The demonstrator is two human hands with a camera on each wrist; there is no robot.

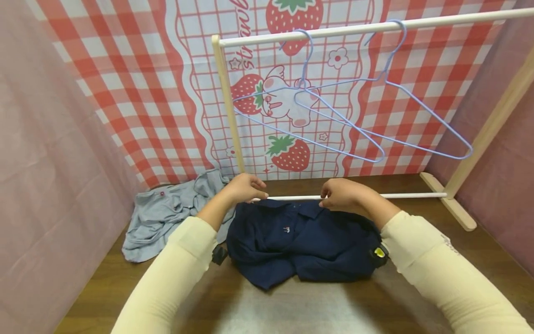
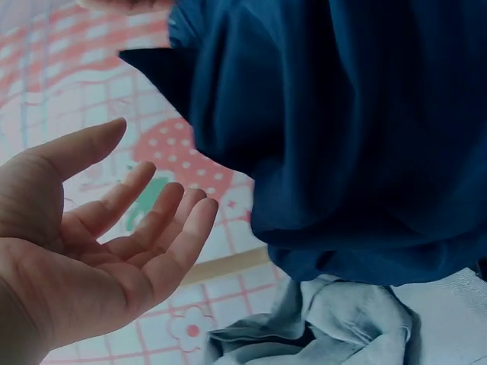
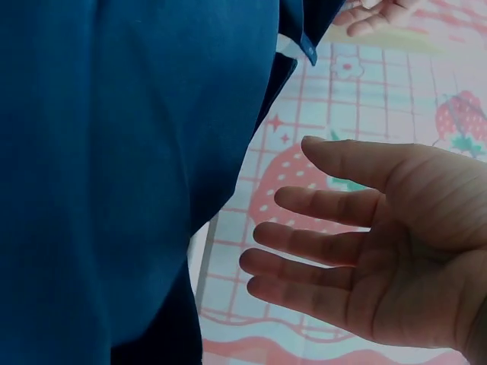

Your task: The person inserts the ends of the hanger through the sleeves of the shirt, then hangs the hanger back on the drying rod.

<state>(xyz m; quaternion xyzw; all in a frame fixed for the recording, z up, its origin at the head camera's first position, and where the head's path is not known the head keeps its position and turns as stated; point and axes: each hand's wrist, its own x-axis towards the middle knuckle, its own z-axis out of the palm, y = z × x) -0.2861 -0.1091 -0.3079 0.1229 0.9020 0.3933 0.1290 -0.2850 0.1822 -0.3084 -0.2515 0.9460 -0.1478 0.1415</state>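
Observation:
A navy collared shirt point(image 1: 308, 236) with a small chest emblem lies bunched on the table, its collar toward the rack. Just past the collar's left side hovers my left hand point(image 1: 246, 188); in the left wrist view its fingers point(image 2: 163, 205) are relaxed and apart from the cloth. My right hand point(image 1: 344, 192) is over the collar's right side. Seen in the right wrist view, its fingers point(image 3: 312, 243) are spread beside the navy fabric point(image 3: 137, 167) and hold nothing. The two hands face each other across the collar.
A crumpled grey garment point(image 1: 167, 213) lies left of the shirt. Behind stands a wooden rack with a white top rail point(image 1: 350, 30) and a low bar point(image 1: 413, 195). Two blue wire hangers point(image 1: 306, 88) hang from the rail. A strawberry-print cloth point(image 1: 137, 93) covers the back.

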